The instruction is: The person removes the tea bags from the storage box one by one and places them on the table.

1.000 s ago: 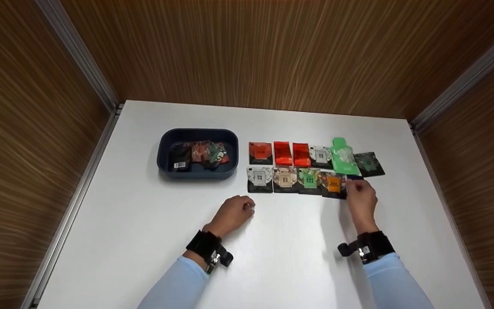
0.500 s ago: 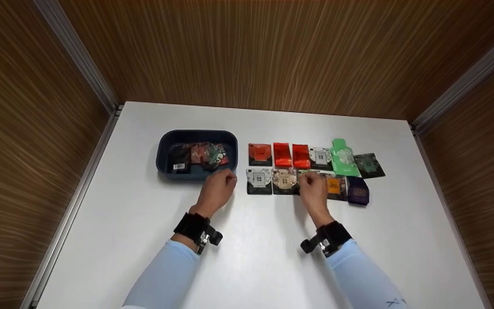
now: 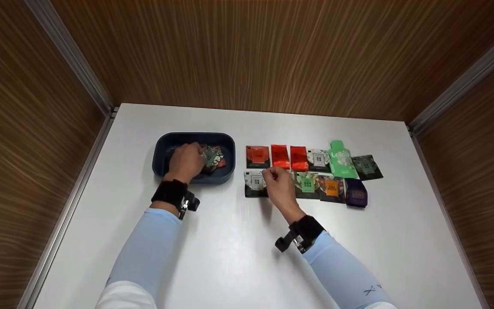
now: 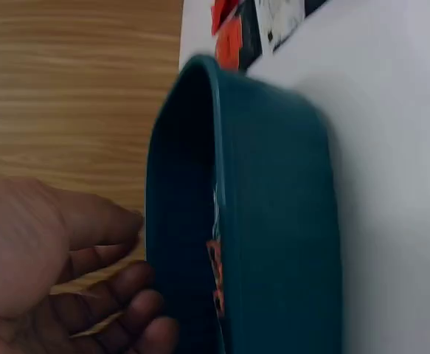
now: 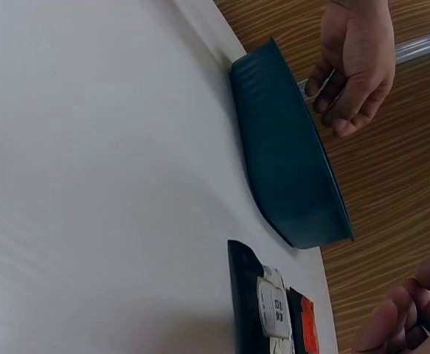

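Note:
My left hand (image 3: 185, 162) hovers over the left part of a dark blue bin (image 3: 215, 179). Its fingers are loosely bent with nothing between them in the left wrist view. Inside the bin, a green floral sachet (image 3: 213, 155) lies on other sachets, some covered by the hand. My right hand (image 3: 280, 184) hangs above the front row of sachets on the table, fingers relaxed and holding nothing. It covers much of a beige sachet. Beside it lie a white-and-black sachet (image 3: 255, 183), a green one (image 3: 307, 184), an orange-labelled one (image 3: 332, 187) and a purple one (image 3: 356, 193).
The back row holds a red-and-black sachet (image 3: 257, 156), two shiny red packets (image 3: 280, 156), a white-and-black sachet (image 3: 318, 159), a green bottle-shaped packet (image 3: 342, 159) and a dark sachet (image 3: 367, 167). Wood-grain panels (image 3: 247, 56) enclose the white table (image 3: 238, 257).
My right hand has left the purple sachet at the right end of the front row and moved left. My left hand has gone from the table up and left to over the bin.

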Demonstrator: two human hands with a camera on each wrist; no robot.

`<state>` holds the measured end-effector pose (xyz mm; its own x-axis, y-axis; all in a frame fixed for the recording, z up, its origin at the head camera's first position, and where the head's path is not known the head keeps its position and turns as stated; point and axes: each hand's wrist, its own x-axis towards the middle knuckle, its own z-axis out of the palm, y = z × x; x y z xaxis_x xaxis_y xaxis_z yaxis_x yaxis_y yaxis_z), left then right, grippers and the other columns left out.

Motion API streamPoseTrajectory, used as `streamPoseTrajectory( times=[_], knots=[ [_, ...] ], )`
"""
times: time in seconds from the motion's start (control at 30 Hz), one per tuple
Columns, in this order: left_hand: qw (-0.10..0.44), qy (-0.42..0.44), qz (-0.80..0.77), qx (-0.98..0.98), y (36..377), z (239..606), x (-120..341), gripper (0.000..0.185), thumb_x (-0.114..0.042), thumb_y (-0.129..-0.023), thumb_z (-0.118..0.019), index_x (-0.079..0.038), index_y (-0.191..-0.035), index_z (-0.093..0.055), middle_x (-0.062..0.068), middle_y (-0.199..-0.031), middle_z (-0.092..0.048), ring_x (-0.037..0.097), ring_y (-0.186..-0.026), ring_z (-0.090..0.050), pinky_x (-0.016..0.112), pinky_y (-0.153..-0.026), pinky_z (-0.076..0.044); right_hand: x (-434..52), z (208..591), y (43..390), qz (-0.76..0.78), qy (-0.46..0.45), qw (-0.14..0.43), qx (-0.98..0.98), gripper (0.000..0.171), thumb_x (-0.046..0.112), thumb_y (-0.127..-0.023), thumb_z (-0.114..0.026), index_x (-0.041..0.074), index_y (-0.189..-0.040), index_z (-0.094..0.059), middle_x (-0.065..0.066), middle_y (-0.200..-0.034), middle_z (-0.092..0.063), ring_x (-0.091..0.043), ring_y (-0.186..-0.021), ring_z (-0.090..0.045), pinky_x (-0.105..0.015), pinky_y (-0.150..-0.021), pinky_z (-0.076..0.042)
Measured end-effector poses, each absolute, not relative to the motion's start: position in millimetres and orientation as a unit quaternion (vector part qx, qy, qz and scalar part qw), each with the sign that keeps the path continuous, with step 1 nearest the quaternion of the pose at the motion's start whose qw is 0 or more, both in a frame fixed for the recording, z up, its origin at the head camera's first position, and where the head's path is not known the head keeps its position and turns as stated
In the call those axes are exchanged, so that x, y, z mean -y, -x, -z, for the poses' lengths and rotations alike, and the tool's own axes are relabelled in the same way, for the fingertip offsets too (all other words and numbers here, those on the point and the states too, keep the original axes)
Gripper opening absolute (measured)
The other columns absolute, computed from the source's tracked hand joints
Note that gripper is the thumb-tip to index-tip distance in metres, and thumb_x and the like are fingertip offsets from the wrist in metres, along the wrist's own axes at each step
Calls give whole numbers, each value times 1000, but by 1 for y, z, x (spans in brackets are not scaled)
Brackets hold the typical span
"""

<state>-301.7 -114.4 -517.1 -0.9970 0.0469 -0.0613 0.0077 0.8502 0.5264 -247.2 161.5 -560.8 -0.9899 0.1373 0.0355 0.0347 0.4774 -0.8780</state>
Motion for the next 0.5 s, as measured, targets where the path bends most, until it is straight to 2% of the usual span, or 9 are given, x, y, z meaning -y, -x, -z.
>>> streamPoseTrajectory(
  times=[0.27,0.37,0.5],
  knots=[
    [139,22,-171,-975,313,521,136,52,-21,-104,-59,13,-143,-53,41,-140,-54,57,-129,-51,65,-110,-43,-149,567,242,-508,46,25,860,19,25,-103,-66,10,-94,-72,-1,-79,-61,-17,-71,-54,-32,-68,-43],
    [171,29,-155,-973,315,522,139,48,-20,-105,-57,12,-141,-57,37,-140,-58,52,-126,-58,61,-106,-49,-149,570,241,-508,50,15,860,18,25,-103,-65,11,-93,-71,1,-75,-59,-17,-67,-53,-32,-66,-43],
    [203,30,-161,-965,318,521,143,39,-16,-105,-54,7,-133,-67,30,-137,-65,44,-119,-67,56,-96,-58,-150,573,241,-511,52,11,858,18,23,-103,-65,10,-92,-71,1,-73,-58,-16,-65,-53,-31,-65,-42]
  ],
)
